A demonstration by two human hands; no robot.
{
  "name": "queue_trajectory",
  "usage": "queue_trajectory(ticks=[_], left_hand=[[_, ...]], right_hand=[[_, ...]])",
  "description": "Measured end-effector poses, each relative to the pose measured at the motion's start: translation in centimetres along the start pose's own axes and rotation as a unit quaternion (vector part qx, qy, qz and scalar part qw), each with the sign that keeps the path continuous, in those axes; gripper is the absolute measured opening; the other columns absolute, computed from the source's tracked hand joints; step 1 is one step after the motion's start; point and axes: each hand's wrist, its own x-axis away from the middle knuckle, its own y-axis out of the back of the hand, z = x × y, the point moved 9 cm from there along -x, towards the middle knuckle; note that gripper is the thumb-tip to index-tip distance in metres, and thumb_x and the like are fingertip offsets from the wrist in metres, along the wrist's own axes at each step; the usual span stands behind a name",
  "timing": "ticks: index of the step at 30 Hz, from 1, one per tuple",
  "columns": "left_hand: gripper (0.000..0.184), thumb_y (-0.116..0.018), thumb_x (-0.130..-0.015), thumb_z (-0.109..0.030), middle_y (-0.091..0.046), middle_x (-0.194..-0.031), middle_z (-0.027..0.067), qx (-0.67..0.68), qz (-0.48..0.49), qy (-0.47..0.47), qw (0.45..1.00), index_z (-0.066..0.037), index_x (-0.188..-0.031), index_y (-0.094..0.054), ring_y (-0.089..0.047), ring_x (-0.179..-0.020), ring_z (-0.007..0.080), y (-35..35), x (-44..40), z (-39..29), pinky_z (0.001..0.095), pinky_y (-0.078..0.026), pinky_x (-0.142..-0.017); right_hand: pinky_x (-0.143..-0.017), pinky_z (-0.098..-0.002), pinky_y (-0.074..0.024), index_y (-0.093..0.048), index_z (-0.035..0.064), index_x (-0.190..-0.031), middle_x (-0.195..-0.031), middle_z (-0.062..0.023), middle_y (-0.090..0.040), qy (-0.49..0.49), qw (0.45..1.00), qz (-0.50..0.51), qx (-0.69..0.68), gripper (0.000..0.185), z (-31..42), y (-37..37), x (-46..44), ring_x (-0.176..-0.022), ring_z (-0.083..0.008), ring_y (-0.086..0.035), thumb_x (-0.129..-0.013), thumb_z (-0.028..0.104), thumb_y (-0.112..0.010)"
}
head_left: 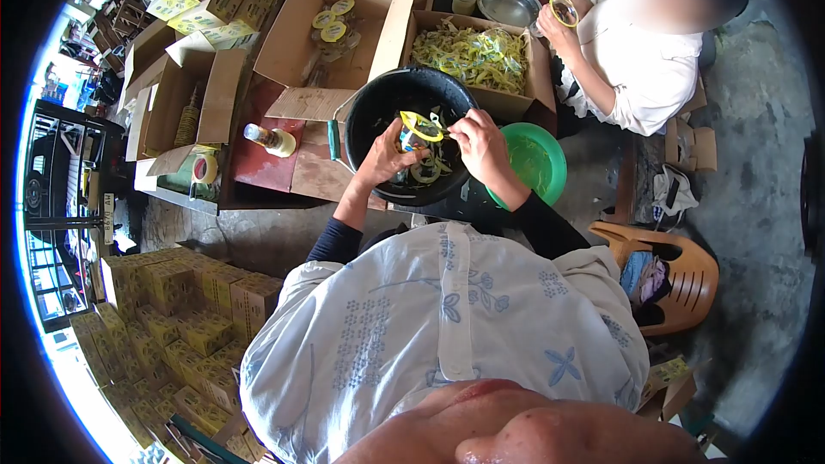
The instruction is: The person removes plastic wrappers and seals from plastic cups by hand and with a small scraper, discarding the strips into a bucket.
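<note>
Over a black bucket (pixel 361 142), my left hand (pixel 387 159) is closed round a small container (pixel 412 139) with a yellow-rimmed top (pixel 422 126). My right hand (pixel 481 148) is at the right side of that top, its fingers pinched together; what they hold is too small to make out. Pale and yellow ring-like pieces (pixel 427 172) lie in the bucket below my hands. A green basin (pixel 550 155) stands just right of the bucket, partly behind my right wrist.
Behind the bucket stand a carton of yellow strips (pixel 473 56) and an open carton (pixel 284 43) with yellow-lidded items. A bottle (pixel 271 139) stands on the left. A co-worker (pixel 636 60) sits at the back right, holding a yellow-rimmed item. An orange chair (pixel 692 279) is at right.
</note>
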Motion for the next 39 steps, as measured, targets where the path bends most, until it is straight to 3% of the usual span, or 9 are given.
queue_trajectory(ticks=[4, 9, 16, 18, 22, 28, 33, 36, 39], left_hand=[[0.054, -0.078, -0.078, -0.021, -0.067, -0.103, 0.0145, -0.127, -0.024, -0.096, 0.987, 0.001, -0.12, -0.054, -0.064, -0.096, 0.0193, 0.4, 0.0, -0.8, 0.0344, -0.049, -0.088], [0.054, -0.079, -0.076, -0.014, -0.067, -0.104, 0.0102, -0.079, -0.026, 0.015, 0.996, 0.0, -0.123, -0.054, -0.062, -0.096, 0.0154, 0.2, 0.2, 0.2, 0.0303, -0.048, -0.088], [0.055, -0.081, -0.076, -0.016, -0.065, -0.106, 0.0031, -0.039, 0.021, 0.003, 0.999, -0.003, -0.123, -0.056, -0.058, -0.096, 0.0103, -0.4, -0.2, 0.3, 0.0281, -0.047, -0.089], [0.052, -0.081, -0.073, -0.016, -0.068, -0.094, 0.0076, -0.06, -0.019, -0.056, 0.996, -0.001, -0.117, -0.057, -0.062, -0.083, 0.0114, 0.2, -0.4, -0.2, 0.0305, -0.052, -0.075], [0.046, -0.076, -0.079, -0.015, -0.065, -0.095, 0.0013, 0.072, 0.027, 0.003, 0.997, -0.001, -0.119, -0.058, -0.055, -0.082, 0.008, -0.3, -0.1, -0.9, 0.0262, -0.048, -0.075], [0.048, -0.077, -0.082, -0.019, -0.063, -0.092, 0.0015, 0.091, 0.094, 0.079, 0.988, -0.002, -0.121, -0.054, -0.057, -0.082, 0.0069, -1.0, 0.1, -0.2, 0.0262, -0.049, -0.073], [0.056, -0.08, -0.077, -0.029, -0.064, -0.106, 0.0172, -0.232, 0.012, -0.097, 0.968, -0.001, -0.118, -0.053, -0.063, -0.102, 0.0355, -0.1, -0.8, -2.8, 0.0394, -0.05, -0.085], [0.054, -0.079, -0.077, -0.029, -0.063, -0.109, 0.0184, -0.218, -0.037, -0.136, 0.966, -0.001, -0.118, -0.056, -0.063, -0.105, 0.0339, 0.7, -0.6, -3.5, 0.0402, -0.049, -0.087], [0.056, -0.078, -0.078, -0.029, -0.066, -0.104, 0.0205, -0.177, -0.005, -0.041, 0.983, 0.001, -0.118, -0.055, -0.065, -0.099, 0.0348, 0.6, -0.5, -2.5, 0.0387, -0.051, -0.083]], right_hand=[[-0.075, -0.0392, -0.0512, -0.063, 0.0053, -0.083, -0.086, -0.0076, -0.055, 0.034, 0.998, 0.027, 0.038, 0.009, 1.2, 0.7, -0.1, -0.088, -0.0275, -0.058, -0.077, 0.0, -0.066], [-0.074, -0.039, -0.0506, -0.062, 0.005, -0.085, -0.088, -0.0094, -0.054, 0.114, 0.987, 0.007, 0.111, 0.016, 3.1, 0.6, 0.7, -0.086, -0.0272, -0.056, -0.071, -0.001, -0.064], [-0.077, -0.0375, -0.0497, -0.059, 0.0043, -0.086, -0.092, -0.0094, -0.054, 0.147, 0.977, 0.018, 0.156, 0.016, 3.6, -0.2, 0.5, -0.089, -0.0267, -0.055, -0.07, 0.001, -0.062], [-0.077, -0.0375, -0.0497, -0.059, 0.0041, -0.086, -0.092, -0.0097, -0.054, 0.113, 0.986, 0.023, 0.122, 0.017, 2.6, 0.0, 0.1, -0.09, -0.027, -0.055, -0.069, 0.0, -0.063], [-0.076, -0.0379, -0.0496, -0.06, 0.0051, -0.085, -0.089, -0.0088, -0.052, 0.154, 0.976, -0.002, 0.154, 0.016, 4.1, 0.9, 0.5, -0.087, -0.0266, -0.055, -0.071, 0.0, -0.062], [-0.072, -0.0381, -0.0505, -0.062, 0.0051, -0.082, -0.088, -0.0087, -0.055, 0.01, 0.999, -0.002, 0.031, 0.008, 0.9, 0.6, 0.1, -0.089, -0.0282, -0.059, -0.078, -0.001, -0.065], [-0.07, -0.0406, -0.05, -0.064, 0.0068, -0.084, -0.083, -0.0074, -0.056, -0.02, 0.999, 0.029, -0.018, 0.009, -0.8, 0.6, -0.5, -0.085, -0.028, -0.059, -0.08, -0.001, -0.066], [-0.071, -0.0401, -0.0498, -0.064, 0.0065, -0.084, -0.084, -0.0076, -0.054, 0.035, 0.998, 0.025, 0.045, 0.006, 1.2, 1.2, -0.4, -0.085, -0.0281, -0.058, -0.081, 0.002, -0.066], [-0.079, -0.0402, -0.0503, -0.062, 0.0037, -0.089, -0.091, -0.0107, -0.054, 0.093, 0.991, 0.022, 0.095, 0.015, 2.5, 1.0, 0.0, -0.089, -0.0294, -0.057, -0.074, 0.0, -0.063]])
